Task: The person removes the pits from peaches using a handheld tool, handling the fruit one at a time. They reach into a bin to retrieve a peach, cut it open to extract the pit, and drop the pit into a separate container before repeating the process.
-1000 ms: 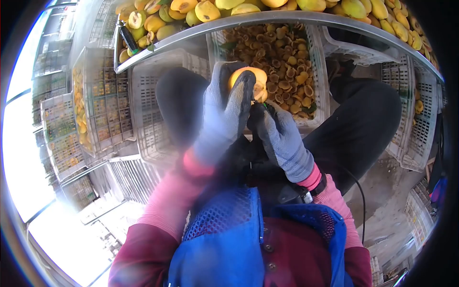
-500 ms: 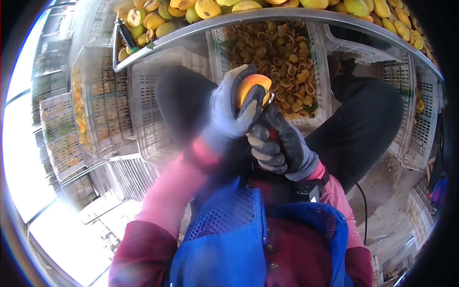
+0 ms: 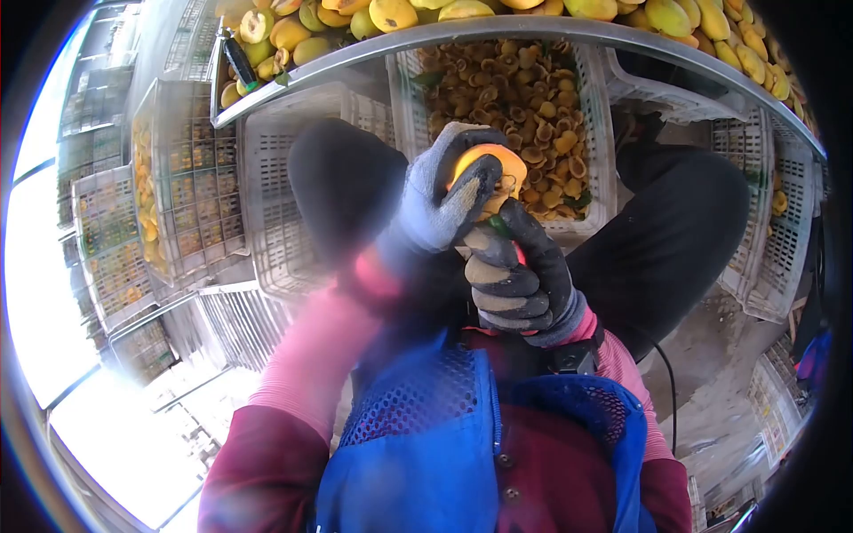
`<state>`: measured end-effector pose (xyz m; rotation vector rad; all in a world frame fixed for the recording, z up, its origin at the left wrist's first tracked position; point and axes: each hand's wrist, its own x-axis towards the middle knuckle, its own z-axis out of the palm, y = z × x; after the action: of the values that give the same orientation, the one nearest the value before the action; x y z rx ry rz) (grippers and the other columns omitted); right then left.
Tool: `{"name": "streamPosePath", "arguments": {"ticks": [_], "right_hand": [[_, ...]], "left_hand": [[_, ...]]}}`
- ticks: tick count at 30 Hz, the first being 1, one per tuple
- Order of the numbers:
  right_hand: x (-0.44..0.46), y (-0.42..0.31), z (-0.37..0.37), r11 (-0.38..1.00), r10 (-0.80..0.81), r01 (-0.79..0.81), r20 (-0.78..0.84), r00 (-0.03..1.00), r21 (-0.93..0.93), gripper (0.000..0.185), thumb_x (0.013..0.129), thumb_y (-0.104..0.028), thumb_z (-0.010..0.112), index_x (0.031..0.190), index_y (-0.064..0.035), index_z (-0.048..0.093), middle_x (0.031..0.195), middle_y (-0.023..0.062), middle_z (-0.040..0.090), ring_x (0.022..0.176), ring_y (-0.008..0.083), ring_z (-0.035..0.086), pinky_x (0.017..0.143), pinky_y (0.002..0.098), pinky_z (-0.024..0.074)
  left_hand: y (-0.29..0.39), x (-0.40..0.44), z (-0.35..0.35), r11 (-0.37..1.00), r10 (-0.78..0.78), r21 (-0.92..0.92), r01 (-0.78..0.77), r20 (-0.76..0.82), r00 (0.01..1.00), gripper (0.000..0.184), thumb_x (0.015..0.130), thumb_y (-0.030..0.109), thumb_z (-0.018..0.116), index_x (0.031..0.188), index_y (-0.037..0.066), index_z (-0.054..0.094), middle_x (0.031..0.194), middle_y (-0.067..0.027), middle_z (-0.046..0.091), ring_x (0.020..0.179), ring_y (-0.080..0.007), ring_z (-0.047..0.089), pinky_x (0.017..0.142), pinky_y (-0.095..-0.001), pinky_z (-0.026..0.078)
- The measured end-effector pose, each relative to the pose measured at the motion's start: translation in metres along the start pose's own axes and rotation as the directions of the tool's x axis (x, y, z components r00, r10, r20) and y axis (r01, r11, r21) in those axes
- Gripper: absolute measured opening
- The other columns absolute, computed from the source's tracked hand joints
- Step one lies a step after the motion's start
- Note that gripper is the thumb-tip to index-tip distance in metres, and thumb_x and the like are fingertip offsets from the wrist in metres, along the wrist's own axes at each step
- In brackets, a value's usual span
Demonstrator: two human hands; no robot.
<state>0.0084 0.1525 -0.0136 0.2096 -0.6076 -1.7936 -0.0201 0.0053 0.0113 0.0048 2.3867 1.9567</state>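
Orange fruit (image 3: 510,166), apparently cut, left hand (image 3: 437,197)

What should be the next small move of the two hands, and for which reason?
Perhaps the right hand should gently turn the green-and-red handle while the left hand steadies the fruit. The left hand grips the fruit with a cut side showing, and the handle is close to it; the tool's tip is hard to see.

The yellow-orange fruit (image 3: 510,163) you grip in your left hand (image 3: 437,202) is cut open, its pale face browner toward the middle. The tool (image 3: 501,227) in your right hand (image 3: 526,271) shows green and red, its tip indistinct beside the fruit.
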Motion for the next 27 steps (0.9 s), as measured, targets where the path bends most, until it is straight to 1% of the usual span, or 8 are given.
{"name": "streamPosePath", "arguments": {"ticks": [7,12,16,20,22,23,25,27], "right_hand": [[0.001,-0.002,-0.009,0.997,0.021,-0.014,0.097,0.995,-0.076,0.045,0.095,-0.051,0.035,0.081,-0.0102,0.047,0.056,-0.0017,0.039,0.037,0.0061,0.033,0.031,0.0198,0.0285],[-0.003,-0.015,-0.004,0.979,-0.09,0.111,0.127,0.988,-0.169,0.046,0.095,-0.051,0.036,0.08,-0.0083,0.049,0.056,-0.0011,0.039,0.036,0.0061,0.031,0.03,0.0194,0.0263],[0.004,-0.013,-0.023,0.982,-0.151,0.144,-0.054,0.987,-0.121,0.049,0.095,-0.051,0.033,0.09,-0.0066,0.053,0.056,-0.0021,0.041,0.035,0.0038,0.034,0.026,0.017,0.0279],[0.001,-0.013,-0.008,0.974,-0.181,0.162,-0.115,0.977,-0.159,0.049,0.096,-0.05,0.034,0.089,-0.0066,0.055,0.059,-0.0003,0.041,0.039,0.0051,0.035,0.029,0.0171,0.0289],[0.0,-0.014,-0.01,0.962,-0.209,0.178,-0.142,0.967,-0.209,0.048,0.095,-0.05,0.035,0.093,-0.0066,0.055,0.06,-0.0001,0.041,0.039,0.0058,0.035,0.029,0.0175,0.0282],[0.0,-0.017,-0.013,0.954,-0.226,0.187,-0.152,0.962,-0.235,0.048,0.095,-0.05,0.035,0.094,-0.0066,0.055,0.06,0.0,0.041,0.04,0.0061,0.035,0.029,0.0177,0.0279],[0.004,-0.021,-0.014,0.949,-0.235,0.185,-0.182,0.955,-0.255,0.038,0.095,-0.042,0.042,0.104,-0.007,0.054,0.066,0.0014,0.045,0.049,0.0101,0.042,0.037,0.0219,0.0342],[0.01,-0.019,-0.004,0.925,-0.327,0.215,-0.369,0.87,-0.313,0.034,0.094,-0.038,0.046,0.109,-0.0076,0.052,0.071,0.0025,0.048,0.055,0.0121,0.045,0.043,0.0246,0.0382]], "left_hand": [[0.003,-0.009,0.019,0.9,-0.189,-0.418,0.127,-0.11,0.976,0.025,0.091,0.023,0.053,0.1,0.0,0.057,0.089,-0.0065,0.061,0.081,-0.0105,0.056,0.073,-0.0255,0.046],[-0.023,-0.022,-0.002,0.931,0.197,0.363,-0.035,-0.42,0.886,0.026,0.093,0.016,0.048,0.112,-0.002,0.051,0.1,-0.01,0.057,0.091,-0.019,0.056,0.081,-0.031,0.046],[-0.018,-0.034,-0.028,0.983,-0.138,-0.171,0.061,-0.487,0.862,0.028,0.094,0.022,0.046,0.111,0.0,0.053,0.099,-0.0085,0.058,0.09,-0.018,0.058,0.081,-0.0319,0.048],[0.005,-0.038,-0.117,0.959,0.226,0.275,-0.067,-0.6,0.767,0.031,0.095,0.028,0.046,0.108,0.001,0.055,0.098,-0.0081,0.059,0.088,-0.017,0.058,0.08,-0.0319,0.049],[0.004,-0.03,-0.155,0.927,0.18,0.36,0.106,-0.673,0.717,0.028,0.093,0.024,0.053,0.106,0.0,0.056,0.097,-0.0079,0.059,0.085,-0.0152,0.057,0.078,-0.0297,0.048],[-0.029,-0.035,-0.205,0.541,0.255,0.727,0.423,-0.621,0.741,0.028,0.09,0.02,0.059,0.109,0.0,0.057,0.097,-0.0071,0.059,0.085,-0.013,0.056,0.075,-0.0268,0.048],[-0.032,-0.025,-0.216,0.408,0.144,0.72,0.561,-0.658,0.739,0.041,0.085,0.034,0.062,0.113,0.003,0.058,0.1,-0.0161,0.061,0.086,-0.0237,0.06,0.078,-0.0357,0.047],[0.005,0.016,-0.167,0.508,0.214,0.772,0.381,-0.542,0.813,0.04,0.083,0.034,0.064,0.109,0.005,0.06,0.098,-0.0154,0.063,0.085,-0.0235,0.061,0.078,-0.0358,0.047]]}}
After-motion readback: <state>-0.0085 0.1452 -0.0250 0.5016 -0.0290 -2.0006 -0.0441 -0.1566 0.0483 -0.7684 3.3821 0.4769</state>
